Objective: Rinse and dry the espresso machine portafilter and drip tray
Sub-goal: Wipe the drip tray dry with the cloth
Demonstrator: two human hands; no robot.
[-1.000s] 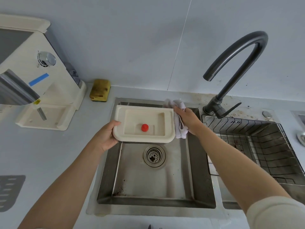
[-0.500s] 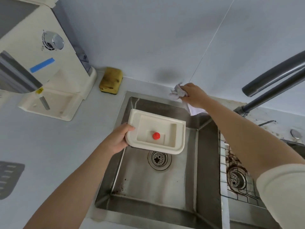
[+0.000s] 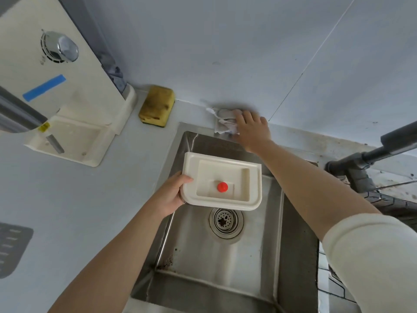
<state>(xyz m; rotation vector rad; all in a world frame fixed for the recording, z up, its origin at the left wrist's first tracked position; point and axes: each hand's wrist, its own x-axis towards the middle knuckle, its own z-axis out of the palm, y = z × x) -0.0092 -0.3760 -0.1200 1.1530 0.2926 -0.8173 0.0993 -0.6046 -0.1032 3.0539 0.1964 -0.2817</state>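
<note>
A cream drip tray [image 3: 252,177] with a red float knob [image 3: 222,186] in its middle hangs level over the steel sink [image 3: 225,263]. My left hand [image 3: 171,195] grips the tray's left edge, thumb on the rim. My right hand [image 3: 252,127] reaches to the ledge behind the sink and rests with spread fingers on a crumpled white cloth [image 3: 222,120] lying against the wall. The cream espresso machine [image 3: 52,71] stands at the left with its tray bay bare. No portafilter is in view.
A yellow sponge [image 3: 158,105] lies on the counter between machine and sink. The dark faucet [image 3: 370,161] rises at the right, over a second basin with a wire rack [image 3: 388,204]. A dark perforated mat [image 3: 11,247] sits at the left edge.
My right hand carried the cloth from the tray's right edge up to the ledge behind the sink and laid it down, fingers now spread. The tray stayed in my left hand.
</note>
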